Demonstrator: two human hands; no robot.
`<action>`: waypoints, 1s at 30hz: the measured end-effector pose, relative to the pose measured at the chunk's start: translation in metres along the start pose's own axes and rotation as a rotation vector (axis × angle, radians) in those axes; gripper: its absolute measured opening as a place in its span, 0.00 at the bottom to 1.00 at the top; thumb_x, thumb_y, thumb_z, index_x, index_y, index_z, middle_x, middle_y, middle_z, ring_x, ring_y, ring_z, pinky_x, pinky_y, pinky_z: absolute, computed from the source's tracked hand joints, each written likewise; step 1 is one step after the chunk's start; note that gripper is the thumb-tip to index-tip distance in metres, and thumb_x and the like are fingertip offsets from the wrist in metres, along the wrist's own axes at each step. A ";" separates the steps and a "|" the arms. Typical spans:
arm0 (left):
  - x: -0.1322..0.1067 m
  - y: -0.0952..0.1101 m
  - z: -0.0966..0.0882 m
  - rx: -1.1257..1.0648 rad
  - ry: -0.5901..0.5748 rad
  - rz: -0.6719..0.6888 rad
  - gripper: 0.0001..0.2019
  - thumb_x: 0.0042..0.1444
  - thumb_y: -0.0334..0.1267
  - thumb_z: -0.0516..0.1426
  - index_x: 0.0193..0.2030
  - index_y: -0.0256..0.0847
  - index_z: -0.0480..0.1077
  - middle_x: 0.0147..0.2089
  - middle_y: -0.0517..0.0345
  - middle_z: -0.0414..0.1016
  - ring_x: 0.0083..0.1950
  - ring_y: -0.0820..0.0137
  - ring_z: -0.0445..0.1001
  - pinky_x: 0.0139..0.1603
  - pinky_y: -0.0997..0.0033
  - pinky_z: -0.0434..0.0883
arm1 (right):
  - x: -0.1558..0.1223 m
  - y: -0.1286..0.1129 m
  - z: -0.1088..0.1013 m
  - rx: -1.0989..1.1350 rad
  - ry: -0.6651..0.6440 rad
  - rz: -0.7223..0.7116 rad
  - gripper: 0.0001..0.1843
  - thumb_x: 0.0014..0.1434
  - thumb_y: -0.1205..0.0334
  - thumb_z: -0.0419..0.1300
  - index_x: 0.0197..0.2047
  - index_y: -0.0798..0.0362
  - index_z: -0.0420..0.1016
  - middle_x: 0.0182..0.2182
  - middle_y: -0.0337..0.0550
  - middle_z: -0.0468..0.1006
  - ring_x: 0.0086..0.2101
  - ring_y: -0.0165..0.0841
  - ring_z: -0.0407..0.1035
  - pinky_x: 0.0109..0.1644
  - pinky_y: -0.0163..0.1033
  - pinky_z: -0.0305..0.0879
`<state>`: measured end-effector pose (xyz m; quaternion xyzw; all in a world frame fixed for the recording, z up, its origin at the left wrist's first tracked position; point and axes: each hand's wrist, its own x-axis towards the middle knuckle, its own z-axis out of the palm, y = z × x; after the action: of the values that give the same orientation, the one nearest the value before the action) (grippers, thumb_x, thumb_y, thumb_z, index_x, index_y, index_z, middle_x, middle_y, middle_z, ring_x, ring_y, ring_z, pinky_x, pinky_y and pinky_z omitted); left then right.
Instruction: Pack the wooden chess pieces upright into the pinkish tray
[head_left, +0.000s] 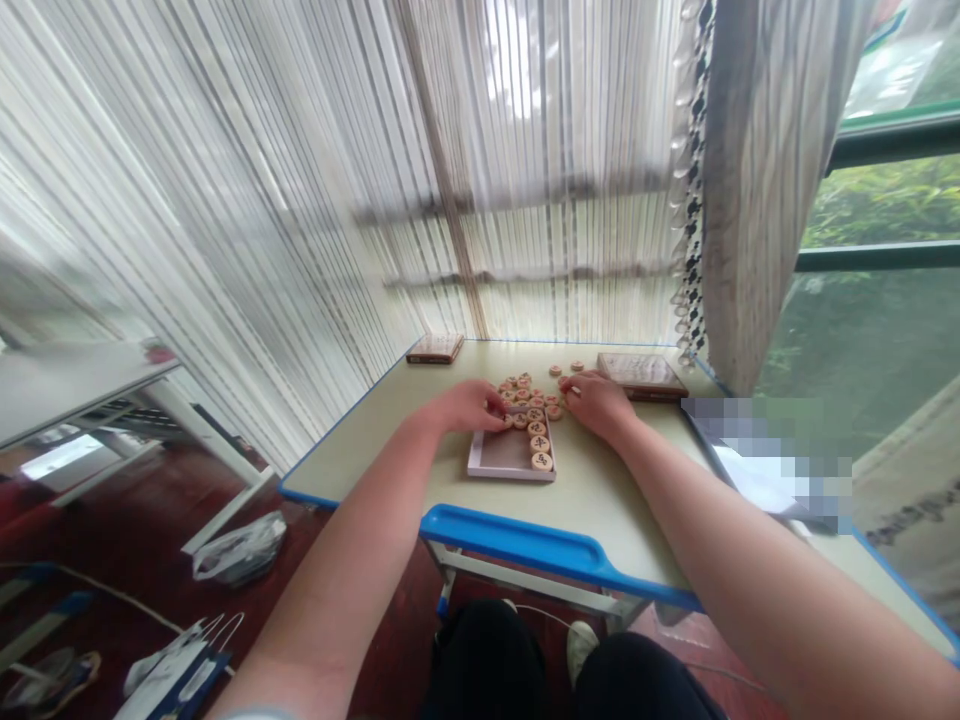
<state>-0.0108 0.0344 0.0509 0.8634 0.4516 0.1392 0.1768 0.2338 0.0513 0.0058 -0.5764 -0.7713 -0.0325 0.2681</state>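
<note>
A shallow open box (499,472) lies on the table with round wooden Chinese chess pieces along its right and far sides. One marked piece (541,462) sits in its near right corner. My left hand (474,406) reaches over the box's far left part, its fingertips closed on a Chinese chess piece (507,422) at the end of the far row. Beyond the box lies a loose cluster of pieces (523,395). On the cluster's right, my right hand (600,402) rests low with curled fingers, their tips at another piece (563,384); its grip is partly hidden.
Two loose pieces (577,366) lie farther back. A flat brown box (435,348) stands at the far left corner, a larger one (641,374) behind my right hand. The table has a blue front edge (517,535). A striped curtain (555,270) hangs behind it.
</note>
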 end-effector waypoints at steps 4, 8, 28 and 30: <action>0.001 0.007 0.000 0.030 0.111 0.050 0.14 0.42 0.45 0.61 0.37 0.43 0.77 0.34 0.58 0.72 0.34 0.72 0.68 0.35 0.75 0.63 | -0.004 -0.014 -0.004 0.075 0.068 -0.086 0.14 0.54 0.63 0.54 0.41 0.50 0.77 0.45 0.46 0.74 0.48 0.42 0.62 0.52 0.47 0.58; 0.003 0.010 0.003 0.034 0.153 0.077 0.15 0.43 0.46 0.61 0.36 0.41 0.77 0.32 0.58 0.72 0.34 0.72 0.68 0.35 0.74 0.64 | -0.009 -0.035 -0.011 0.222 0.009 -0.297 0.11 0.53 0.61 0.56 0.37 0.47 0.79 0.40 0.43 0.75 0.44 0.38 0.64 0.53 0.45 0.57; 0.009 -0.001 0.015 -0.003 0.115 0.102 0.15 0.43 0.44 0.59 0.37 0.39 0.76 0.30 0.59 0.74 0.31 0.72 0.68 0.32 0.75 0.63 | -0.012 -0.037 -0.012 0.235 -0.085 -0.255 0.10 0.52 0.60 0.57 0.34 0.48 0.79 0.36 0.44 0.75 0.42 0.39 0.63 0.51 0.42 0.58; 0.010 -0.002 0.018 -0.016 0.116 0.083 0.16 0.43 0.45 0.59 0.38 0.39 0.76 0.30 0.59 0.74 0.31 0.73 0.68 0.31 0.75 0.63 | -0.012 -0.036 -0.014 0.260 -0.100 -0.244 0.11 0.53 0.61 0.55 0.33 0.48 0.80 0.36 0.43 0.75 0.43 0.38 0.63 0.51 0.42 0.57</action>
<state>0.0003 0.0411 0.0347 0.8704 0.4239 0.1999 0.1512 0.2084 0.0243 0.0216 -0.4400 -0.8455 0.0638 0.2957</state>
